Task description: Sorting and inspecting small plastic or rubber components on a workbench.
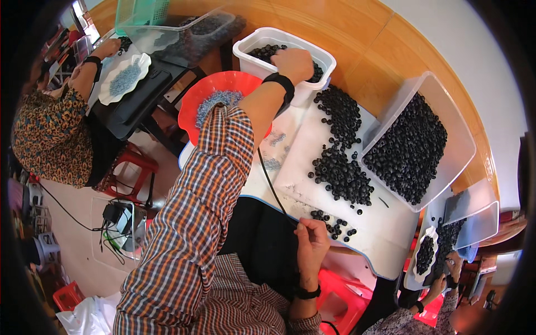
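My left hand [293,64] reaches into a white plastic tub [249,61] of small black ring-shaped pieces [265,53]. Its fingers are curled down, and whatever they hold is hidden. Near the table's front edge, my right hand [311,241] is closed in a pinch; anything between its fingertips is too small to name. A thin black cord [270,181] hangs from near my left wrist down to those fingertips; I cannot tell if it is gripped. Beneath my left forearm stands a red scalloped bowl [191,99] of small bluish-silver pieces [220,102].
Piles of black pieces [343,173] lie on a white sheet [296,167]. A tilted clear bin [455,151] at right holds many more. Co-workers' hands [106,49] show at far left, beside a white dish [144,64], and at lower right [438,287]. A red stool [134,159] stands left.
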Motion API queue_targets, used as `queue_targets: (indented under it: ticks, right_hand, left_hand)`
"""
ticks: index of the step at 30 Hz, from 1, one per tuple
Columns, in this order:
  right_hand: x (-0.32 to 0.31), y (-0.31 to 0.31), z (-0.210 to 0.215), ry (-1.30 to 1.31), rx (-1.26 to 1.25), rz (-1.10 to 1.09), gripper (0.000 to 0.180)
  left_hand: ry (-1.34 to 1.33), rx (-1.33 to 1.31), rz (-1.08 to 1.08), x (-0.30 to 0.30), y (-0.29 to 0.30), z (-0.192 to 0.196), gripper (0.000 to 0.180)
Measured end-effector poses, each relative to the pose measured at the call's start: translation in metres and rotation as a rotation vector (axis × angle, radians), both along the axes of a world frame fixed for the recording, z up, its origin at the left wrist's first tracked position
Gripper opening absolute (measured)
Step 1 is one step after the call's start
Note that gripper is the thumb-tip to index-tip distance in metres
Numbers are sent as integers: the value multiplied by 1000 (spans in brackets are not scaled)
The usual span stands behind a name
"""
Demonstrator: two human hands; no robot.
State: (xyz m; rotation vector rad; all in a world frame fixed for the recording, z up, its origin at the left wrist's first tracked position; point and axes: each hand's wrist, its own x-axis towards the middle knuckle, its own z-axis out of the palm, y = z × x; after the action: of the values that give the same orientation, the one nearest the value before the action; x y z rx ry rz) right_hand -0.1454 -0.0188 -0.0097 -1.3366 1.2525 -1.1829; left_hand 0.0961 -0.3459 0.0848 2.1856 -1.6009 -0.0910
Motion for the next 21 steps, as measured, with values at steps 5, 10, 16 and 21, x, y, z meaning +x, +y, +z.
queue_targets:
  ticks: [5, 10, 16, 21]
  right_hand:
    - [2, 1, 2, 8, -3, 24, 10]
    - [1, 2, 1, 34, 33, 14, 10]
    - [-4, 3, -1, 102, -2, 35, 9]
    - [-4, 3, -1, 109, -51, 49, 9]
  left_hand:
    - [89, 78, -304, -6, -28, -6, 32]
    - [-19, 145, -409, 6, -36, -18, 33]
    - [-30, 333, -17, 15, -10, 4, 40]
    - [-298, 318, 131, 24, -7, 7, 35]
